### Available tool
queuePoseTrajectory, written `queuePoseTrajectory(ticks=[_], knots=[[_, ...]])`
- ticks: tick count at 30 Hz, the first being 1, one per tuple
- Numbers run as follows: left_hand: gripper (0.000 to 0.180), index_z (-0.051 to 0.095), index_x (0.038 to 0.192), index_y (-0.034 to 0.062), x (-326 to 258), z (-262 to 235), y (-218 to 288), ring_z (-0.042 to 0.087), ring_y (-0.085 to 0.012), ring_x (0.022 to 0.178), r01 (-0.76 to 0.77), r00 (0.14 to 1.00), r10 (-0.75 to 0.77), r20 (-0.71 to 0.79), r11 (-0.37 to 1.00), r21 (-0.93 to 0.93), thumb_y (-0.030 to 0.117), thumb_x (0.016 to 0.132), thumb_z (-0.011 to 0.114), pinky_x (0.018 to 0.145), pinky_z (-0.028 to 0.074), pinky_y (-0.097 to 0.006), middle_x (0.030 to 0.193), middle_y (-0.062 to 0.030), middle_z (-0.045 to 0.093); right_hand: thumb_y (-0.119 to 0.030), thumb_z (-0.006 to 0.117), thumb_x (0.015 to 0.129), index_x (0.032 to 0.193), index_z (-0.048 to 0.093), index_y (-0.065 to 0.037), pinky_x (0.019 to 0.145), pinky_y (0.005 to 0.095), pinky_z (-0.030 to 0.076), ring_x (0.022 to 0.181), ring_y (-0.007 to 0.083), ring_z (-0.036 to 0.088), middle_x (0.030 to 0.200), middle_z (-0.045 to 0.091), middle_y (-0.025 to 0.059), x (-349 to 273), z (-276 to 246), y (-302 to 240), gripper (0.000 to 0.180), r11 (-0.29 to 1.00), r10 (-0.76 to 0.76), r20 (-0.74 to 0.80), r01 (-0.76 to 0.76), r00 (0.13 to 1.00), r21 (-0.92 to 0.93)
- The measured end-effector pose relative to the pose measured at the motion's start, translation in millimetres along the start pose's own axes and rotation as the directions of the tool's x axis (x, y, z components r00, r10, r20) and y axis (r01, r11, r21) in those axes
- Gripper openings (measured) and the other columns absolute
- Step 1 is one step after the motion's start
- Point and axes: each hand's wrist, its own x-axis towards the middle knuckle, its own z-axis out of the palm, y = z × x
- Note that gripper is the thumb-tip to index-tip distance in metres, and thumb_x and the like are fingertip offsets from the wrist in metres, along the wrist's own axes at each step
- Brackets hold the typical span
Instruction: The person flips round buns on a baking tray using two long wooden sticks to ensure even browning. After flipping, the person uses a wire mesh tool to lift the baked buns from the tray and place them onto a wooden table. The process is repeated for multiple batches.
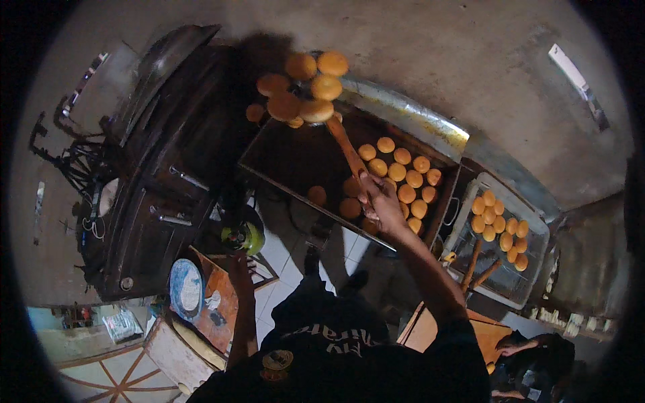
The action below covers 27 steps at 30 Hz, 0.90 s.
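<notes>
My right hand [381, 205] is closed around the wooden handle [347, 149] of a tool reaching up and away over a dark rectangular trough [285, 151]. At the handle's far end sits a cluster of round golden-brown buns [326, 88]; whatever bears them is mostly hidden beneath. Similar buns [397, 172] lie in the trough's right part, with a few in shadow near its front edge. My left hand [243, 270] hangs low at the left, fingers apart and seemingly holding nothing, near a wooden table [218, 316].
Right of the trough, a pale metal tray [463, 225] bears two more bun clusters with wooden handles [486, 273]. A blue basin [185, 289] with white contents stands on the left table. Beyond it are dark metal doors [158, 221] and a green round object [252, 236]. Another person [537, 366] is at lower right.
</notes>
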Motion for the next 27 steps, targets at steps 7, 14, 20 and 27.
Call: queuePoseTrajectory(ticks=[7, 14, 20, 27], knots=[[0.023, 0.054, 0.118, 0.0078, -79, -124, -232, 0.061, -0.0167, 0.061, 0.283, 0.940, -0.341, 0.010, 0.762, -0.583, 0.020, 0.099, 0.061, 0.048, 0.047, -0.027, 0.081, -0.0129, 0.063, -0.039, 0.064, 0.099, 0.090, 0.064, -0.009, 0.045, 0.0240, 0.035, 0.054, 0.0059, 0.048, 0.068, 0.056, -0.0027, 43, -53, 153, 0.032, 0.996, -0.044, -0.096, 0.036, 0.994, -0.079], [0.022, 0.056, 0.117, 0.0093, -125, -154, -242, 0.060, -0.0186, 0.061, 0.561, 0.827, -0.561, -0.037, 0.828, -0.011, 0.017, 0.098, 0.061, 0.048, 0.047, -0.029, 0.075, -0.0098, 0.062, -0.044, 0.065, 0.097, 0.107, 0.063, -0.004, 0.047, 0.0240, 0.035, 0.059, 0.0077, 0.047, 0.074, 0.052, -0.0009, 56, -34, 134, 0.041, 0.964, -0.052, -0.158, 0.008, 0.986, -0.267], [0.022, 0.057, 0.118, 0.0087, -73, -160, -235, 0.061, -0.0179, 0.065, 0.572, 0.787, -0.596, 0.159, 0.801, 0.176, 0.019, 0.099, 0.060, 0.052, 0.048, -0.029, 0.079, -0.0092, 0.063, -0.044, 0.066, 0.096, 0.113, 0.064, -0.003, 0.041, 0.0211, 0.027, 0.047, 0.0052, 0.037, 0.069, 0.049, -0.0040, 10, 43, 10, 0.045, 0.992, -0.107, -0.201, 0.090, 0.974, -0.093], [0.023, 0.057, 0.119, 0.0080, 48, -126, -213, 0.062, -0.0171, 0.070, 0.418, 0.737, -0.543, 0.402, 0.834, 0.360, 0.020, 0.100, 0.059, 0.057, 0.050, -0.029, 0.084, -0.0084, 0.064, -0.042, 0.068, 0.095, 0.103, 0.072, -0.003, 0.077, 0.0354, 0.053, 0.088, 0.0126, 0.062, 0.090, 0.069, -0.0006, 84, 83, 197, 0.040, 0.918, -0.352, -0.262, 0.278, 0.899, -0.281]])
